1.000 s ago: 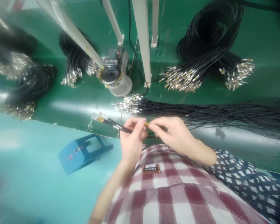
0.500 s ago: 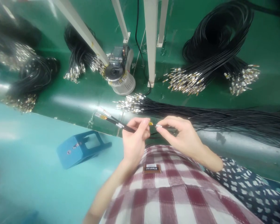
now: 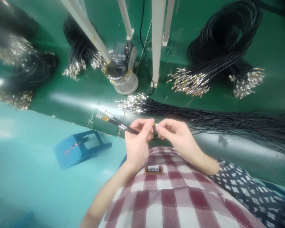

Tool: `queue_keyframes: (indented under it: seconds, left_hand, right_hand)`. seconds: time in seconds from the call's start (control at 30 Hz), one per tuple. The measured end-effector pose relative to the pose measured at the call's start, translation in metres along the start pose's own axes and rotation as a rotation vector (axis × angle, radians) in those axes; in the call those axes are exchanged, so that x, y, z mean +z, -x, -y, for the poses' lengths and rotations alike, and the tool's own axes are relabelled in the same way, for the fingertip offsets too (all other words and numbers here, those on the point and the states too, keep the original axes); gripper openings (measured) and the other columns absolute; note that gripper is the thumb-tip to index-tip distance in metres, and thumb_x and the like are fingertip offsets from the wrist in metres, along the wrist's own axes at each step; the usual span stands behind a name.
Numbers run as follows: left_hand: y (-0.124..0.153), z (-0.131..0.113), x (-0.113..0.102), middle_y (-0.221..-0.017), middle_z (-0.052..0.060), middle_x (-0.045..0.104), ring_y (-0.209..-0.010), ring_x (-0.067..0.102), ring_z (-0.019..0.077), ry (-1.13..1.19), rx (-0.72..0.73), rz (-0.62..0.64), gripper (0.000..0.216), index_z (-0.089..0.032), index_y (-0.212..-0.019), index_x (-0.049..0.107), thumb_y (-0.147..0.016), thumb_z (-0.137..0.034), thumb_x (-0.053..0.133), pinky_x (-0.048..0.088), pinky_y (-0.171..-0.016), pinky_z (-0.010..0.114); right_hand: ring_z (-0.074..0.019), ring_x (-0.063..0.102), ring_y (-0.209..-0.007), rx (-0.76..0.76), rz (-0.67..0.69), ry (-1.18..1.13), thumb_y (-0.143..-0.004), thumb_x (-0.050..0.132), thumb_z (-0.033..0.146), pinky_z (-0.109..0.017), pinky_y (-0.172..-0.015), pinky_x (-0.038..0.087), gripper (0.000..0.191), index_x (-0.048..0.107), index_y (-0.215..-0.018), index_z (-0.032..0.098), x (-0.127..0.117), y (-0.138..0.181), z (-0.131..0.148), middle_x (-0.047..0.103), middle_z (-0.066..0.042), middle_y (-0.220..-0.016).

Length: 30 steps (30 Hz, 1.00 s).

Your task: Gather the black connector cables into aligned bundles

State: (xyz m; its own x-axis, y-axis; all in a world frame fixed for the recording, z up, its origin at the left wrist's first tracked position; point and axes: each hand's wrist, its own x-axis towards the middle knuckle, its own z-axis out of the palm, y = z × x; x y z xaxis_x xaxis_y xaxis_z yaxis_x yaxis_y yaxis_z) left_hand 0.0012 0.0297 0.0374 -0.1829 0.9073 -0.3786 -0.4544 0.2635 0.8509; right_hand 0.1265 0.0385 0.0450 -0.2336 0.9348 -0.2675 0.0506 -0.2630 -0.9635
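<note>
Several black cables (image 3: 116,123) with silver and yellow ends stick out to the left from my left hand (image 3: 138,139), whose fingers are closed round them. Its thumb and forefinger pinch near a small yellow-and-silver cable end (image 3: 155,124). My right hand (image 3: 174,133) is closed too, its thumb and fingertips on the silver tip of that same end. The two hands almost meet above the front edge of the bench. Just behind them lies a long bundle of black cables (image 3: 171,110) with bare silver connectors (image 3: 133,103) at its left end.
Coiled cable bundles lie at the back right (image 3: 224,41) and left (image 3: 35,69) of the green bench (image 3: 85,91). A grey round-based device (image 3: 123,80) stands near white metal posts (image 3: 158,44). A blue plastic stool (image 3: 73,148) is on the floor, left.
My right hand has moved slightly left, closer to my left hand, and its fingertips now cover more of the small cable end. The left hand keeps its cables.
</note>
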Motion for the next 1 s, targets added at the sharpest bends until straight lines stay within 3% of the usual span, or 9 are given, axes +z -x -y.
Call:
queue_keyframes:
  seconds: [0.07, 0.17, 0.23, 0.3, 0.4, 0.47, 0.63, 0.83, 1.0]
  left_hand:
    - [0.0004, -0.0002, 0.0000, -0.052, -0.004, 0.050, -0.045, 0.036, 0.0033, -0.010, 0.004, -0.003, 0.013, -0.015, -0.072, 0.067, -0.075, -0.025, 0.073, 0.031, -0.045, 0.019]
    - [0.0001, 0.0001, -0.0006, -0.051, -0.005, 0.049, -0.045, 0.036, 0.0033, -0.027, 0.012, -0.005, 0.013, -0.015, -0.071, 0.067, -0.075, -0.025, 0.074, 0.032, -0.046, 0.019]
    - [-0.0004, 0.0007, -0.0009, -0.050, -0.005, 0.048, -0.045, 0.037, 0.0036, -0.034, 0.015, -0.003, 0.013, -0.015, -0.071, 0.067, -0.074, -0.025, 0.074, 0.032, -0.046, 0.020]
    - [-0.0007, 0.0011, -0.0010, -0.051, -0.005, 0.048, -0.045, 0.037, 0.0039, -0.036, 0.011, -0.010, 0.013, -0.015, -0.071, 0.067, -0.074, -0.025, 0.075, 0.032, -0.046, 0.020]
    - [-0.0003, 0.0012, -0.0005, -0.053, -0.004, 0.050, -0.046, 0.038, 0.0042, -0.033, -0.001, -0.020, 0.012, -0.015, -0.071, 0.068, -0.073, -0.024, 0.076, 0.032, -0.046, 0.020]
    - [0.0005, 0.0009, 0.0000, -0.053, -0.004, 0.050, -0.047, 0.038, 0.0043, -0.033, -0.006, -0.016, 0.012, -0.014, -0.071, 0.068, -0.072, -0.023, 0.076, 0.032, -0.046, 0.020]
    - [0.0004, -0.0001, 0.0005, -0.051, -0.004, 0.049, -0.047, 0.038, 0.0043, -0.044, -0.018, -0.024, 0.012, -0.014, -0.070, 0.069, -0.072, -0.023, 0.076, 0.032, -0.046, 0.019]
    - [-0.0050, -0.0035, 0.0012, -0.052, -0.003, 0.050, -0.047, 0.039, 0.0040, -0.011, -0.085, -0.016, 0.017, -0.013, -0.061, 0.065, -0.070, -0.022, 0.077, 0.029, -0.044, 0.018]
    - [-0.0061, -0.0066, 0.0016, -0.050, -0.004, 0.047, -0.043, 0.034, 0.0027, 0.002, -0.099, 0.002, 0.015, -0.012, -0.067, 0.068, -0.074, -0.024, 0.073, 0.022, -0.042, 0.018]
  right_hand:
    - [-0.0129, 0.056, -0.060, -0.076, -0.062, 0.107, -0.087, 0.059, 0.033, -0.025, -0.059, 0.046, 0.022, 0.061, -0.071, 0.018, 0.0021, 0.0022, -0.0029, 0.063, 0.000, -0.065]
    - [-0.0139, 0.054, -0.064, -0.291, -0.205, 0.463, -0.088, 0.058, 0.029, -0.029, -0.068, 0.041, 0.018, 0.062, -0.074, 0.019, 0.0032, 0.0061, -0.0063, 0.064, -0.002, -0.068]
    - [-0.0130, 0.050, -0.061, -0.325, -0.220, 0.560, -0.088, 0.057, 0.029, -0.029, -0.066, 0.038, 0.018, 0.061, -0.073, 0.019, 0.0028, 0.0064, -0.0068, 0.061, -0.001, -0.065]
    - [-0.0115, 0.046, -0.057, -0.211, -0.138, 0.404, -0.088, 0.056, 0.031, -0.027, -0.060, 0.037, 0.020, 0.056, -0.072, 0.019, 0.0021, 0.0039, -0.0062, 0.057, 0.000, -0.062]
    - [-0.0095, 0.039, -0.052, 0.000, 0.042, -0.003, -0.087, 0.056, 0.036, -0.023, -0.051, 0.033, 0.027, 0.047, -0.068, 0.019, 0.0018, -0.0016, -0.0053, 0.046, 0.004, -0.057]
    - [-0.0089, 0.037, -0.052, 0.024, 0.064, -0.107, -0.087, 0.057, 0.037, -0.022, -0.050, 0.032, 0.030, 0.044, -0.066, 0.020, 0.0024, -0.0028, -0.0059, 0.042, 0.005, -0.057]
    - [-0.0104, 0.045, -0.056, -0.121, -0.082, 0.201, -0.089, 0.056, 0.032, -0.024, -0.055, 0.037, 0.020, 0.053, -0.074, 0.019, 0.0047, 0.0024, -0.0095, 0.055, 0.002, -0.063]
    - [-0.0102, 0.048, -0.058, -0.112, 0.034, 0.111, -0.090, 0.055, 0.028, -0.023, -0.057, 0.039, 0.017, 0.055, -0.076, 0.018, -0.0002, 0.0002, -0.0071, 0.055, 0.002, -0.065]
    - [-0.0089, 0.043, -0.054, -0.125, 0.043, 0.105, -0.093, 0.049, 0.028, -0.022, -0.053, 0.036, 0.027, 0.054, -0.068, 0.017, -0.0031, -0.0026, -0.0060, 0.049, 0.004, -0.058]
